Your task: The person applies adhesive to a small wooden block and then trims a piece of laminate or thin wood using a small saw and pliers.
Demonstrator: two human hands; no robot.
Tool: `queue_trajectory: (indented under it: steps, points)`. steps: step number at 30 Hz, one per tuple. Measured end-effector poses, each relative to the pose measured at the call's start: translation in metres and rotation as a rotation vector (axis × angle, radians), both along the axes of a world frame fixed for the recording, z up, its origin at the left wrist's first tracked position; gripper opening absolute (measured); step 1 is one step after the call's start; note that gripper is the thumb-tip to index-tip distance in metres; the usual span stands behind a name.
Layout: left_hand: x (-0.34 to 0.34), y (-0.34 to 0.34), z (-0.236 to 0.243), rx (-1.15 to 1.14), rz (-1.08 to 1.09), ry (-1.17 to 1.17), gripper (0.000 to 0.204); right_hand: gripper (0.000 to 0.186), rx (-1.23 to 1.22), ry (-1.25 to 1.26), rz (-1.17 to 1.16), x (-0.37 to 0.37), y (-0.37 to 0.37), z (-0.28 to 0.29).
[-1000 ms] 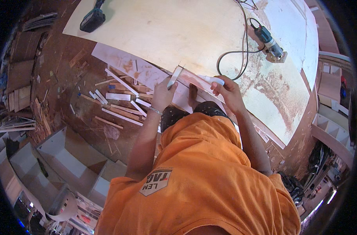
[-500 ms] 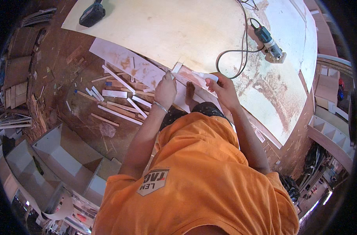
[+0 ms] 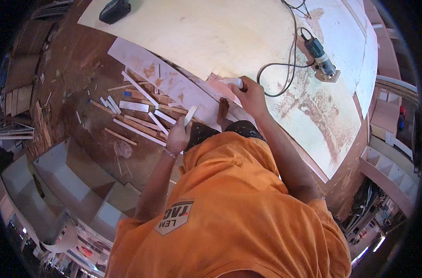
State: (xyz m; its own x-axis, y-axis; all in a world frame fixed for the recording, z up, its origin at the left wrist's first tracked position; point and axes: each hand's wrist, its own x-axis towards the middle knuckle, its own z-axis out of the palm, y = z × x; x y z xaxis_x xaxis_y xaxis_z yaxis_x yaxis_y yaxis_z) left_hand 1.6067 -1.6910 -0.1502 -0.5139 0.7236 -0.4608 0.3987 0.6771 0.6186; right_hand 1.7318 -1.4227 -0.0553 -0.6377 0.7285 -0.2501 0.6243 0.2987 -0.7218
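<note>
Close to my waist, my left hand (image 3: pixel 177 137) is closed around a short white strip (image 3: pixel 190 115), which sticks up from between thumb and fingers. My right hand (image 3: pixel 250 96) grips a white squeeze bottle (image 3: pixel 233 82), tilted with its narrow end toward the left. The bottle lies over the near corner of a large pale board (image 3: pixel 183 32), where a small pinkish-brown patch (image 3: pixel 215 85) shows. Below that corner a long white panel (image 3: pixel 150 69) runs past my bare foot (image 3: pixel 223 110).
A corded trim router (image 3: pixel 321 58) stands on the board at right amid sawdust (image 3: pixel 312 111), its black cable (image 3: pixel 292 51) looping beside it. A cordless tool's battery end (image 3: pixel 114 11) shows at the far left. Offcuts (image 3: pixel 134 106) litter the floor; white cabinet carcasses (image 3: pixel 72 171) stand at lower left.
My left hand has drawn the white strip away from the board's corner, back toward my waist. My right hand has moved up and left with the bottle, over the corner.
</note>
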Motion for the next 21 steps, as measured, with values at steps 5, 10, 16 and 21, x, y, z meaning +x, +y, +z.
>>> queue_trajectory:
  steps: [5,10,16,21]
  points:
    - [0.007,-0.072,-0.035,0.002,0.115,-0.064,0.031,0.034,0.197,0.007,0.135,-0.024,0.006,-0.019]
    - [0.006,-0.080,-0.046,0.078,0.329,-0.055,0.031,0.036,0.329,0.006,0.245,-0.040,0.008,-0.024]
    - [0.000,-0.092,-0.056,0.115,0.464,-0.125,0.032,0.031,0.311,-0.080,0.271,-0.054,0.003,-0.018]
    - [-0.007,-0.108,-0.058,0.089,0.483,-0.090,0.033,0.029,0.356,-0.061,0.292,-0.056,0.002,-0.019]
